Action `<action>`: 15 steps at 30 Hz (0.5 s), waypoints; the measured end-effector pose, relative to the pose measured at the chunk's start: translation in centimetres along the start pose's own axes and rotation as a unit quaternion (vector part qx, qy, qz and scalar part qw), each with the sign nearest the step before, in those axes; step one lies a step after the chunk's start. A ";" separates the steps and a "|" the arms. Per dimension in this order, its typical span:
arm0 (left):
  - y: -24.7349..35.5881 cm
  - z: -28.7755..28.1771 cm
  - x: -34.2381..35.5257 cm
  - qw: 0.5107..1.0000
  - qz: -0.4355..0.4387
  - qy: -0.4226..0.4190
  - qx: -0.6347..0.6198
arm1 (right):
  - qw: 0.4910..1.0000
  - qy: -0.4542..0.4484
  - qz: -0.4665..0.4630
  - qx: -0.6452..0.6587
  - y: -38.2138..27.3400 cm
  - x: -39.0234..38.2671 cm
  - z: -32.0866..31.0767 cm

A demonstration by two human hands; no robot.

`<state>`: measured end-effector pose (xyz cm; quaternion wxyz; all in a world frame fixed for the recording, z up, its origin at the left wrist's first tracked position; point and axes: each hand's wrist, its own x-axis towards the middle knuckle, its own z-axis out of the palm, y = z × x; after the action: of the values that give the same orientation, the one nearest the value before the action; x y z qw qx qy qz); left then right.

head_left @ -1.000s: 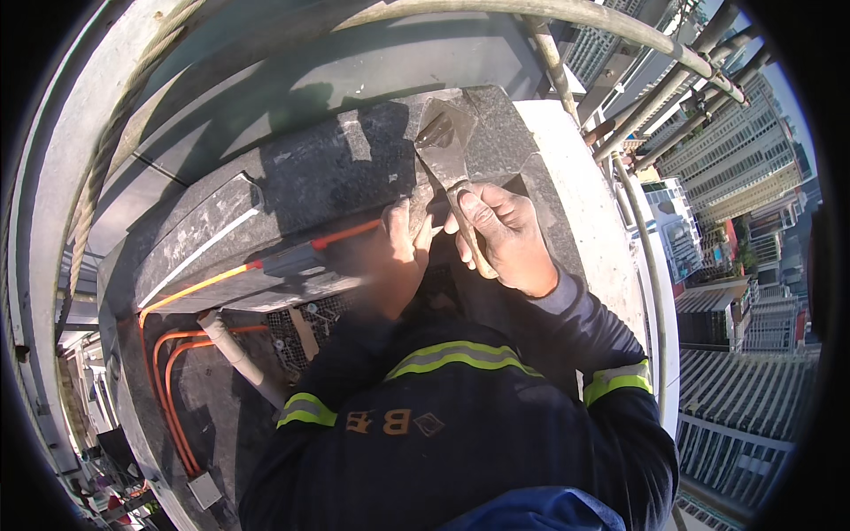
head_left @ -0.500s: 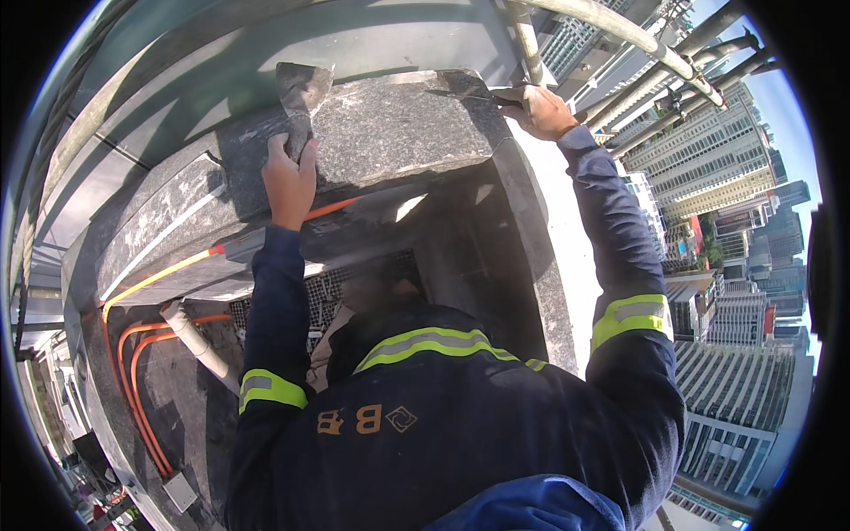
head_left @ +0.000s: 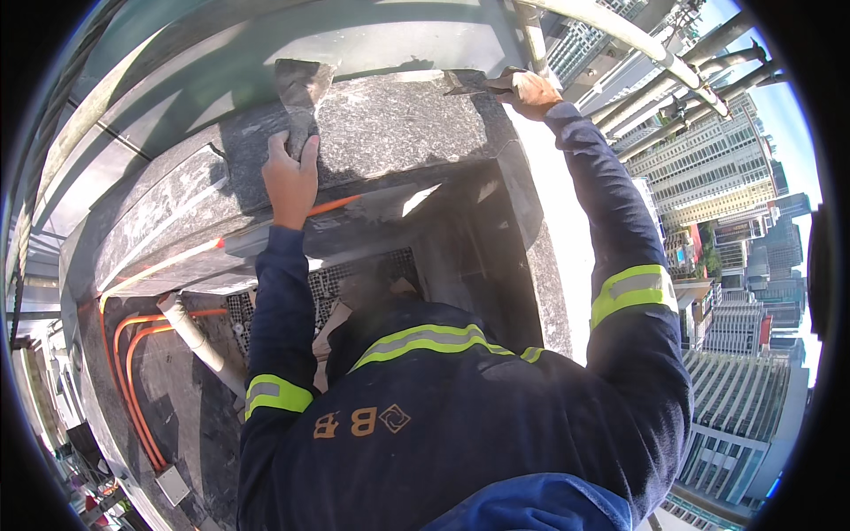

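Observation:
My left hand (head_left: 290, 184) is closed round a wide-bladed putty knife (head_left: 305, 88). Its blade rests over the top of a speckled grey ledge (head_left: 403, 119), pointing away from me. At the ledge's far right corner, my right hand (head_left: 534, 94) grips a scraper (head_left: 465, 82), with the blade pointing left onto the surface. Fingers hide most of its handle. The ledge has a rough, sunlit grey face between the two tools, with pale smears on its left part (head_left: 168, 199).
Behind the ledge stands a glass panel (head_left: 416, 40). Scaffold poles (head_left: 620, 31) cross at upper right, above a steep drop to city buildings (head_left: 699, 177). Below the ledge are orange conduits (head_left: 128, 372), a pale pipe (head_left: 199, 341), a grey box (head_left: 173, 485) and black mesh (head_left: 381, 270).
My right hand has shifted slightly up and left, carrying the scraper farther onto the ledge. The left hand and its putty knife have stayed nearly in place.

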<state>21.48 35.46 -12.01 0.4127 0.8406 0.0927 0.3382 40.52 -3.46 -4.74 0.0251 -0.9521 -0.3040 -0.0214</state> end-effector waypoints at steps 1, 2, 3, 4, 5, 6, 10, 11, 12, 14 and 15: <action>-0.1 -0.3 0.0 1.000 -0.003 0.001 0.007 | 1.000 -0.009 -0.011 0.009 -1.0 -0.2 -0.2; -0.1 -0.3 0.1 1.000 -0.003 0.003 0.005 | 1.000 -0.019 -0.016 0.016 -1.7 -0.8 -0.5; -0.2 -0.4 0.1 1.000 -0.004 0.005 0.002 | 0.999 0.003 -0.040 0.018 -1.3 -1.2 0.0; -0.1 -0.3 0.1 1.000 -0.003 0.006 -0.001 | 0.999 0.003 -0.049 0.011 -0.9 -1.7 0.1; -0.2 -0.2 0.0 1.000 -0.006 0.003 -0.002 | 0.998 0.004 -0.059 0.003 -0.5 -2.1 0.0; -0.3 -0.2 0.0 1.000 -0.009 0.000 -0.004 | 0.998 0.005 -0.068 -0.004 -0.3 -2.5 0.1; -0.5 0.2 0.1 1.000 0.009 0.003 0.016 | 0.998 0.055 0.007 -0.025 0.9 -2.4 0.1; -0.5 0.0 0.2 1.000 0.004 0.000 0.020 | 0.997 0.064 0.019 -0.038 -0.9 -1.6 -0.8; -0.4 -0.3 0.1 1.000 -0.001 -0.002 0.023 | 0.996 0.066 0.029 -0.055 -2.9 -1.4 -1.6; -0.1 -0.4 0.2 1.000 -0.002 -0.018 0.016 | 0.990 0.091 0.040 -0.105 -4.0 -0.4 -1.7; -0.3 -0.3 0.2 1.000 -0.002 -0.024 0.011 | 0.988 0.089 0.040 -0.123 -4.7 -0.1 -1.8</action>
<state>21.43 35.95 -11.99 0.4065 0.8528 0.0879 0.3157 37.67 0.21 -2.75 -0.0648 -0.9536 -0.2573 -0.1425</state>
